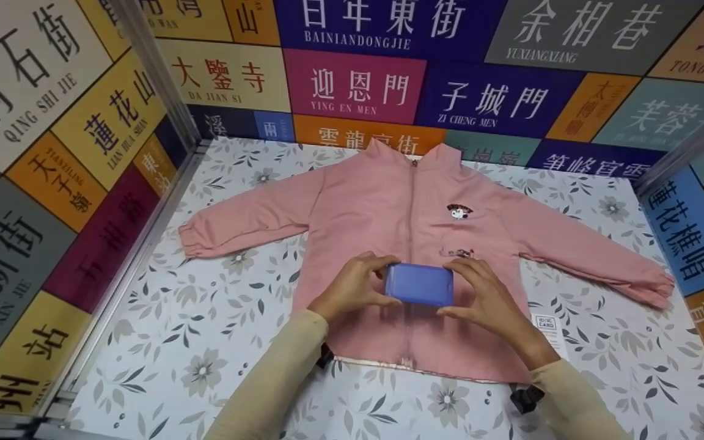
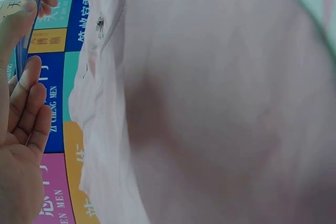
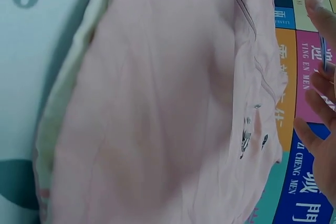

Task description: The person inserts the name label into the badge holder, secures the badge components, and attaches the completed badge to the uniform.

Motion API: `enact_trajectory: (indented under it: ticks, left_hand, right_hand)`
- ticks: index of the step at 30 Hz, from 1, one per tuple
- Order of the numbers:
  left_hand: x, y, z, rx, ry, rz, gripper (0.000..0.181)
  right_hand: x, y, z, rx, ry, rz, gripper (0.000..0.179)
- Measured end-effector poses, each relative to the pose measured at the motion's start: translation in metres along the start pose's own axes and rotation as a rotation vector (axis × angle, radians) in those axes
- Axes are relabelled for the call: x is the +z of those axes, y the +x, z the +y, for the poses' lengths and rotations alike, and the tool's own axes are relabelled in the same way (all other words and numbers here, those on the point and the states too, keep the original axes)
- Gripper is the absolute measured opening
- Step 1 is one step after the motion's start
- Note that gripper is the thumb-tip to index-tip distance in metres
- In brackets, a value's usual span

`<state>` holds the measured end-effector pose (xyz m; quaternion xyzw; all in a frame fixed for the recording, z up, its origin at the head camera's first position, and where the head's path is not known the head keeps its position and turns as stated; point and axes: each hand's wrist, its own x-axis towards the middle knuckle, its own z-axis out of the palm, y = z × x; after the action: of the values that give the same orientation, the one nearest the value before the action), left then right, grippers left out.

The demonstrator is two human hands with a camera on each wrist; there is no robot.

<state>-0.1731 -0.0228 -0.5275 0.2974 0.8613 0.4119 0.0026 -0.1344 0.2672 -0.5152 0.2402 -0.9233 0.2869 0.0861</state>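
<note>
Both hands hold a flat, glossy blue card holder (image 1: 419, 285) level above the lower front of a pink zip-up jacket (image 1: 358, 208). My left hand (image 1: 355, 286) pinches its left edge between thumb and fingers, while the right hand (image 1: 491, 299) pinches the opposite edge. Seen edge-on in the left wrist view, the card holder (image 2: 32, 24) is thin, with the left thumb on one face. The right wrist view also shows its slim edge (image 3: 321, 35) at the right fingers. Laid out flat, the jacket has its sleeves spread and zip closed.
A white paper card printed "ID/IC CARD" (image 1: 546, 327) lies beside the jacket's right hem, partly behind the right forearm. The table (image 1: 205, 342) has a floral cover. Panels with street names (image 1: 358, 85) stand behind and on both sides, joined by metal posts (image 1: 172, 79).
</note>
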Motion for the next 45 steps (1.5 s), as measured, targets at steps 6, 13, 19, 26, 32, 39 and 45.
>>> enact_trajectory:
  ticks: [6, 13, 19, 26, 32, 39, 45]
  left_hand:
    - [-0.001, 0.000, 0.000, 0.005, 0.020, -0.018, 0.075]
    - [0.001, -0.001, -0.003, 0.027, 0.003, -0.010, 0.074]
    - [0.003, -0.002, -0.003, 0.030, -0.017, -0.021, 0.074]
    - [0.003, -0.003, -0.005, 0.024, -0.041, -0.018, 0.075]
    - [0.002, -0.004, -0.006, 0.012, -0.041, 0.012, 0.073]
    - [0.000, -0.003, -0.006, 0.008, -0.061, 0.018, 0.073]
    - [0.000, -0.004, -0.007, 0.016, -0.065, 0.030, 0.073]
  right_hand:
    - [-0.002, 0.003, -0.002, -0.022, 0.000, -0.028, 0.086]
    - [-0.002, 0.007, -0.004, -0.025, -0.017, -0.063, 0.076]
    - [-0.004, 0.008, -0.004, -0.033, -0.050, -0.092, 0.073]
    - [-0.004, 0.007, -0.004, -0.026, -0.057, -0.103, 0.072]
    - [-0.001, 0.009, -0.008, 0.010, 0.017, -0.096, 0.064]
    - [0.002, 0.013, -0.013, 0.086, 0.097, -0.133, 0.058]
    - [0.001, 0.016, -0.012, 0.083, 0.092, -0.144, 0.058]
